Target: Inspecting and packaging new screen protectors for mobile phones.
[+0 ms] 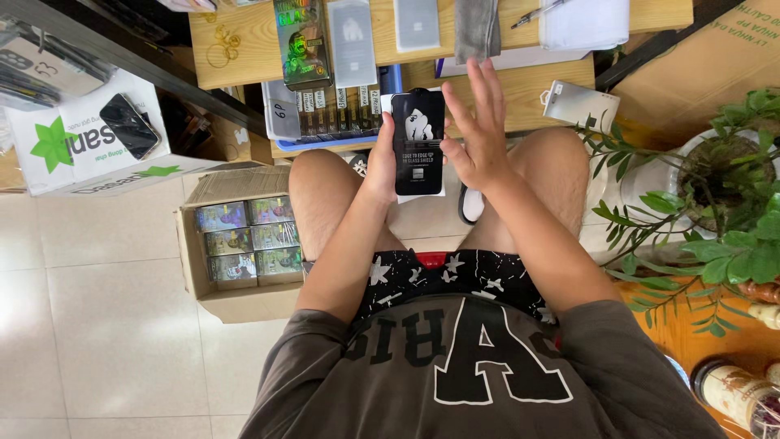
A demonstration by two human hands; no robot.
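While we sit above our knees, our left hand (380, 167) grips a flat black packet (418, 142) by its left long edge, with the fingers closed around the side. It is held upright in the air between our thighs, just below the edge of the wooden table (244, 41). Our right hand (475, 134) is open, with the fingers spread and straight, just beside the right edge of the packet; we cannot tell if it touches it.

We judge the packet to be light, thin and stiff, probably with something fragile inside, and its glossy face looks slippery. So the long edges are the good place to take it, not the flat face.

Its long axis runs away from us toward the table, with the pale picture at the far end and the small white square at the near end.
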